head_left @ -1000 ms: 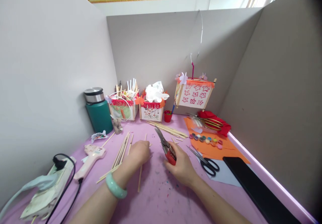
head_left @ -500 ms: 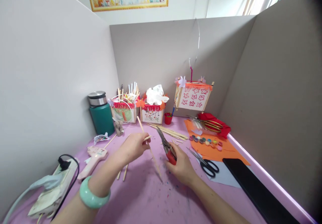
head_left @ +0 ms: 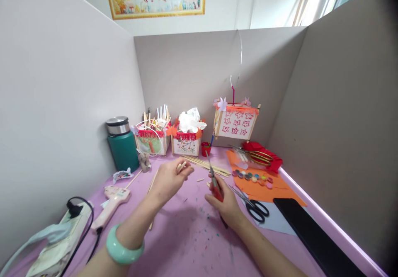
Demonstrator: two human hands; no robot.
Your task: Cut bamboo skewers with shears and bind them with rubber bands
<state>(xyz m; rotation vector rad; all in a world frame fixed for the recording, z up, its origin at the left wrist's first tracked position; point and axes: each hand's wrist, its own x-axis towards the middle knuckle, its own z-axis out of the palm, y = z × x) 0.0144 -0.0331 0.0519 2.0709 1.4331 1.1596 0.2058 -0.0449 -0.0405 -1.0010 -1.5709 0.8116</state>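
My left hand (head_left: 170, 178), with a green bangle (head_left: 124, 246) on its wrist, is closed on short wooden stick ends (head_left: 181, 167) that show between thumb and fingers. To its right, my right hand (head_left: 225, 200) grips pliers with red handles (head_left: 217, 190), their jaws pointing up and away. The two hands are apart. Behind them a bundle of thin wooden sticks (head_left: 208, 166) lies on the purple tabletop (head_left: 186, 244). A small cut piece (head_left: 200, 180) rests between the hands. More sticks lie under and beside my left forearm, partly hidden by it.
On the left are a green bottle (head_left: 123, 150), a pink glue gun (head_left: 112, 204) and a power strip (head_left: 59, 241). Decorated boxes (head_left: 186, 144) stand at the back. Scissors (head_left: 256, 210), paint pots (head_left: 255, 177), orange paper (head_left: 282, 190) and a black case (head_left: 311, 231) lie right.
The long stick that slanted below my left hand is no longer seen there. My left hand has moved up and right. The pliers have turned more upright. The view has shifted slightly.
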